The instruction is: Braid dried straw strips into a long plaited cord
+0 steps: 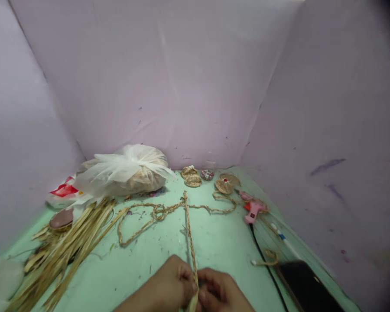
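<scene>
A thin braid of dry plant fibre runs from the middle of the table straight toward me. My left hand pinches its near end from the left, fingers curled round it. From the right, my right hand closes on the same end, its fingertips against the strands. Loose, flat strands show just below the fingers; their lower part leaves the frame. At the braid's far end a twisted fibre cord spreads to both sides, with a knot of loops on the left.
Dry fibre strips lie in a heap at left, near a tied white plastic bag. Woven discs, a bead container and a fibre flower sit at the back. A pink glue gun and a phone lie right.
</scene>
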Motion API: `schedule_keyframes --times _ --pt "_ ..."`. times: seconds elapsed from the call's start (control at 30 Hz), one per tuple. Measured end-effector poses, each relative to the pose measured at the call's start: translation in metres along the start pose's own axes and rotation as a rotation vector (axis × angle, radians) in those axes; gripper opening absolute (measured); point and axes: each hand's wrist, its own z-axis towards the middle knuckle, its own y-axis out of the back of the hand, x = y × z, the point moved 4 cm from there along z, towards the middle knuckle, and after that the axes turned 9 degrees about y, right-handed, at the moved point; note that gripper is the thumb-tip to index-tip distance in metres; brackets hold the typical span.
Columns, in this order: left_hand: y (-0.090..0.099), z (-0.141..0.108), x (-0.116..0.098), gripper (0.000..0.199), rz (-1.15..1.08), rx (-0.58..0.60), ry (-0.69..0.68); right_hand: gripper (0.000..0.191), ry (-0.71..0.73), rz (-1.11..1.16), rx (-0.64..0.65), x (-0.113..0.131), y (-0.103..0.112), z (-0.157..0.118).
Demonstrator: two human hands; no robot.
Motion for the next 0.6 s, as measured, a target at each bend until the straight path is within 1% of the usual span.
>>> schedule_keyframes --times 0.03,0.1,0.13,0.2,0.27,0.37,0.47,0.6 --pt "-0.002 -0.004 -0.005 0.013 -0.030 0.052 -0.013 0.027 0.000 0.090 0.009 0.004 -0.001 0.000" --pt "-0.004 -0.010 -0.015 0.016 -0.015 0.109 -0.068 0.024 -0.009 0.236 0.012 0.011 -0.004 0.000" --pt "-0.003 -0.011 -0.017 0.015 -0.013 0.115 -0.071 0.023 -0.042 0.284 0.011 0.013 -0.005 -0.001" --pt "-0.004 -0.012 -0.019 0.014 -0.008 0.128 -0.075 0.022 -0.164 0.343 -0.005 0.014 -0.007 -0.003" --pt "-0.005 -0.013 -0.019 0.014 0.017 0.125 -0.075 0.018 -0.228 0.302 -0.044 0.015 -0.006 -0.005" --pt "-0.007 -0.013 -0.019 0.015 0.051 0.099 -0.071 0.010 -0.227 0.240 -0.082 0.017 -0.004 -0.005" --pt "-0.008 -0.013 -0.019 0.016 0.076 0.084 -0.068 0.016 -0.204 0.176 -0.097 0.015 -0.004 -0.004" --pt "-0.004 -0.014 -0.018 0.018 0.213 0.055 -0.112 0.020 -0.160 0.063 -0.106 0.011 -0.004 -0.002"
